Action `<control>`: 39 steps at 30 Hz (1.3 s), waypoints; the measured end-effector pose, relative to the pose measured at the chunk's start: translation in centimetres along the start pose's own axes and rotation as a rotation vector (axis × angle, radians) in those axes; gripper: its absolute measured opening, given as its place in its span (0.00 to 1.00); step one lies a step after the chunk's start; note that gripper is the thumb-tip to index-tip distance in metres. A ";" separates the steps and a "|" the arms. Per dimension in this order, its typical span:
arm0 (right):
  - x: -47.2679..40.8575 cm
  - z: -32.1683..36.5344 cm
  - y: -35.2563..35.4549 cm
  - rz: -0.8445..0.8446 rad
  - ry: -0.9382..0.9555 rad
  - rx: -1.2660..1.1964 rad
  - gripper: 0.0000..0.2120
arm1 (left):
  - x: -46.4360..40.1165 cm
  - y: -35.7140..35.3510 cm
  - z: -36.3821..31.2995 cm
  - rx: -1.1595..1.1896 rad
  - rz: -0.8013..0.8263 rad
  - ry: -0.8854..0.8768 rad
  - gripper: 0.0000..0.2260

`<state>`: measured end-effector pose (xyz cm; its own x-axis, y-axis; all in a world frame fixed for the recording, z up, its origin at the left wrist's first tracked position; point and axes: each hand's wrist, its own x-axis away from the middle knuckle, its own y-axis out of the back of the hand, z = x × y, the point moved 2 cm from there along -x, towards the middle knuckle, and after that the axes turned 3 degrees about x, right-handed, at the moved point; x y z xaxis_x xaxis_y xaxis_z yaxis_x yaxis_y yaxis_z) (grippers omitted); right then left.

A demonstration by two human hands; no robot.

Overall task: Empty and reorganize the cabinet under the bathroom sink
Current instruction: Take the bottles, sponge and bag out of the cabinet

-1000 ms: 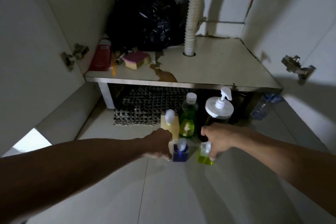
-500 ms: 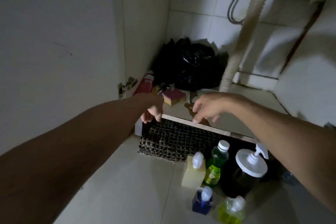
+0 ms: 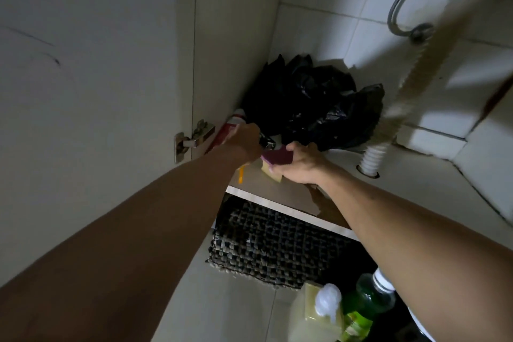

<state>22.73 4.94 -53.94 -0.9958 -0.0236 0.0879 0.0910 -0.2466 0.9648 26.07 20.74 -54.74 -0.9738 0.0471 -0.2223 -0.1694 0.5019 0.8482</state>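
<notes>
Right hand (image 3: 298, 164): fingers clasped on purple-topped yellow rectangular sponge (image 3: 274, 161), near front of the white cabinet shelf (image 3: 416, 189). Left hand (image 3: 245, 144): closed around small dark metal item (image 3: 267, 142), identity unclear. Red tube (image 3: 228, 130) lies just beyond left hand, long axis toward rear corner; black plastic bag (image 3: 313, 105) behind.

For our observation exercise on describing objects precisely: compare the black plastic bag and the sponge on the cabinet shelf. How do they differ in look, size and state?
The black plastic bag is dark, glossy and crumpled; the sponge is a neat block, purple on top, pale yellow beneath. The bag is far bulkier than the sponge. The bag sits untouched in the back corner, while the right hand grips the sponge near the shelf's front. Both are in the cabinet, above the shelf.
</notes>
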 end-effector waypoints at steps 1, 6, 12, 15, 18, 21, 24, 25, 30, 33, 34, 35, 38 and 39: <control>-0.4 0.0 -0.4 0.000 -0.003 -0.023 0.46 | -0.4 -0.3 -0.2 -0.022 0.010 -0.015 0.13; -1.1 -0.8 -1.0 -0.001 -0.066 -0.007 0.44 | -0.7 -2.2 -0.4 -0.128 0.035 0.007 0.10; 1.0 -3.1 0.3 0.089 -0.052 -0.026 0.45 | 0.4 -1.7 -1.3 -0.103 -0.066 0.183 0.18; 3.2 -3.8 1.1 0.056 0.027 -0.083 0.46 | 0.8 0.2 -1.1 0.001 -0.085 0.225 0.19; 6.5 -4.3 1.6 0.037 0.105 -0.073 0.44 | 1.7 2.0 -0.7 0.280 -0.002 0.297 0.18; 10.2 -4.1 1.4 0.030 0.213 -0.052 0.41 | 4.7 4.1 -0.8 0.613 0.139 0.405 0.15; 14.0 -3.1 1.0 0.051 0.322 -0.010 0.40 | 8.1 6.4 -0.5 0.725 0.230 0.405 0.12; 15.1 -2.7 0.7 0.059 0.353 0.003 0.39 | 9.3 7.2 -0.3 0.717 0.260 0.409 0.13; 19.6 -0.7 -3.1 0.227 0.482 0.089 0.37 | 16.1 8.7 1.2 0.513 0.437 0.414 0.23; 21.1 0.6 -6.0 0.255 0.566 0.281 0.37 | 19.6 7.2 3.0 0.417 0.467 0.458 0.20; 21.5 1.0 -6.9 0.264 0.586 0.329 0.37 | 20.5 6.5 3.6 0.390 0.468 0.466 0.19; 21.9 1.4 -7.9 0.280 0.603 0.364 0.37 | 21.4 5.5 4.4 0.341 0.482 0.467 0.18; 22.6 1.5 -10.9 0.375 0.610 0.418 0.37 | 23.3 2.3 5.7 0.193 0.542 0.461 0.14; 22.7 1.3 -11.9 0.403 0.601 0.433 0.38 | 23.9 1.3 5.8 0.167 0.528 0.462 0.12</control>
<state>-0.94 8.58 -63.13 -0.7057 -0.5724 0.4176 0.3093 0.2814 0.9084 3.46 27.54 -61.69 -0.8904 -0.0314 0.4541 0.3310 0.6403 0.6932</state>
